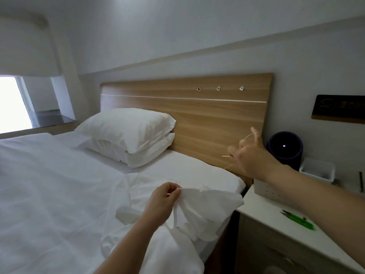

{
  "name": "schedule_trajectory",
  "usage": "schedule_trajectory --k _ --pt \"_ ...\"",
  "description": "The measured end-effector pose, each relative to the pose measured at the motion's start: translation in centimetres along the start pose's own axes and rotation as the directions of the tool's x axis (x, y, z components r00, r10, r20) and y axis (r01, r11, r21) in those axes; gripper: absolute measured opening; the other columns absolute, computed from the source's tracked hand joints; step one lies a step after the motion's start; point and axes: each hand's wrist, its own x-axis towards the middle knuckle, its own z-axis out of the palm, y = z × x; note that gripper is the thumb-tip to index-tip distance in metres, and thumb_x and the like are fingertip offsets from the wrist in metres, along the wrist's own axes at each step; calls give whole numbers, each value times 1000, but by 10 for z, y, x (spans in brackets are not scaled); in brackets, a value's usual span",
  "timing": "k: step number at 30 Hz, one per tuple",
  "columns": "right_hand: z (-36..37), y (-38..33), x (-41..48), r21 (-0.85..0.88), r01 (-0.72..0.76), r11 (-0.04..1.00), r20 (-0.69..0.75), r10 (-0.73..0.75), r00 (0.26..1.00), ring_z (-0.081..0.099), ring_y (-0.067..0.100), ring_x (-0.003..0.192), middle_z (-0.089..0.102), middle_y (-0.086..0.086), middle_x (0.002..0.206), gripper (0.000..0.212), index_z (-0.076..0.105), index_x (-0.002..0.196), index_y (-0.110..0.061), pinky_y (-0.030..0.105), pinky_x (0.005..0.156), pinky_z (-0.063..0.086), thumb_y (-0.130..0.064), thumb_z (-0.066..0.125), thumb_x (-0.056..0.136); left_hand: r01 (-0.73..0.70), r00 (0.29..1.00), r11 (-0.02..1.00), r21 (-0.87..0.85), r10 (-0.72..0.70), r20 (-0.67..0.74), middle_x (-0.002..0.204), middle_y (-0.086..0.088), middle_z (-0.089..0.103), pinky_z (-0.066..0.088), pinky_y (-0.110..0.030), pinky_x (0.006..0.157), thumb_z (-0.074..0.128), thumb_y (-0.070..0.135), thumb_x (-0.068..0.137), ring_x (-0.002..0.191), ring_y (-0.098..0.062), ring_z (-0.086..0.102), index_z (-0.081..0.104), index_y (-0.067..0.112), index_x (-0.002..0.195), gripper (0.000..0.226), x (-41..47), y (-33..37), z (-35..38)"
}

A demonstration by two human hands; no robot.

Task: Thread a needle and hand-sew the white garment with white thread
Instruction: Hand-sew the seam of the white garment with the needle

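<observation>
- White bedding (49, 184) fills the left, pillows (126, 131) behind.
- Centre: my left hand (164, 198) pinches the garment (207, 206) at its fold, at the bed edge.
- Rightward, my right hand (250, 155), raised, pinches the needle (226, 155); I should pull the thread (228, 166) steadily, fold kept taut.
- Thread mostly vanishes against white; the stitch I cannot make out.

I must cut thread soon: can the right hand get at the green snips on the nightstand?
Likely yes: green snips lie uncovered on the nightstand below that arm, though the right hand holds the thread.
</observation>
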Motion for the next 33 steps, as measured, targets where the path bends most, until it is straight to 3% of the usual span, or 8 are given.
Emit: schedule_trajectory --k 2,4,10,15,19,21,25,33 --pt "-11 7 -1 -27 -45 999 117 48 992 54 20 107 44 -5 66 17 48 99 -17 64 111 6 -2 48 91 13 1000 1000 21 -13 4 80 6 63 49 -35 74 57 20 95 73 -12 56 64 26 81 17 1 1 -1" --pt "-23 16 -1 -94 -94 991 146 107 983 50 19 116 49 -5 77 22 46 108 -17 58 114 4 -1 38 95 15 1000 999 47 -15 8 81 5 64 47 -32 72 57 20 95 72 -11 56 64 26 81 16 2 2 -1" --pt "-32 28 10 -28 -186 982 43 187 981 54 17 96 53 -3 76 16 49 101 -18 50 113 11 -5 42 97 6 1000 998 61 -8 29 83 7 63 41 -23 67 55 22 96 69 -7 54 64 25 83 16 3 8 0" --pt "-27 28 14 70 -237 969 32 236 971 40 16 79 49 -1 73 11 46 97 -18 48 110 15 -12 38 100 16 999 1000 14 -16 52 84 4 66 49 -33 75 56 21 96 76 -12 59 66 24 84 16 2 10 -5" --pt "-9 17 17 450 -392 803 249 308 918 53 19 80 58 -2 79 15 54 93 -16 43 98 40 -22 41 100 160 969 942 -296 -92 231 80 1 66 54 -31 80 54 15 98 79 -13 61 68 14 87 17 -7 9 -8" --pt "-4 -2 19 640 -455 619 397 241 886 57 16 83 62 -2 88 10 60 91 -18 31 80 48 -21 52 96 224 954 893 -390 -120 274 80 1 68 53 -25 75 55 14 97 79 -12 64 69 10 91 16 -11 9 -8" --pt "-8 -46 19 816 -322 480 325 80 942 54 5 74 58 -13 81 8 68 86 -21 12 63 40 -17 63 91 257 952 832 -491 -132 275 78 -1 70 54 -20 70 57 10 94 75 -9 66 71 9 88 15 -14 6 -5" --pt "6 -82 18 879 -88 469 194 -182 964 56 4 75 68 -4 92 9 74 87 -19 7 67 39 -12 69 86 158 976 868 -471 -64 208 69 1 68 51 -24 73 65 4 87 69 -10 61 69 10 77 12 -11 -1 -3"
